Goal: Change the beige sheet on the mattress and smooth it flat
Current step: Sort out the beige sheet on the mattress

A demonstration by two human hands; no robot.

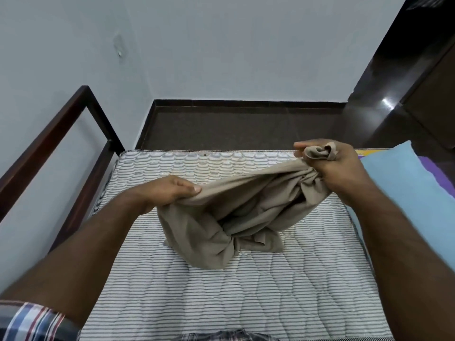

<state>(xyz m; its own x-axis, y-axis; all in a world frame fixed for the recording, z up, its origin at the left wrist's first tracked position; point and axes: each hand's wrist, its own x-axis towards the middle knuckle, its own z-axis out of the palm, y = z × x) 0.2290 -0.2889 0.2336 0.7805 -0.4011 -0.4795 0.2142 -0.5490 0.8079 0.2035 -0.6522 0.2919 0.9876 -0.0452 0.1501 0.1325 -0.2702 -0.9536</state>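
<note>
Bunched beige cotton sheet (236,217) held above the striped quilted mattress (246,291).
Left hand (170,190) pinches one edge; right hand (339,166) clutches a wad; the sheet's low folds touch the mattress centre.

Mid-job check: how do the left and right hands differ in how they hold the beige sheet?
The left hand pinches one edge of the beige sheet low over the mattress. The right hand sits higher and farther away, its grip bunching a wad of cloth that pokes out above the fist. Both hold the same sheet, which sags between them onto the mattress.
</note>
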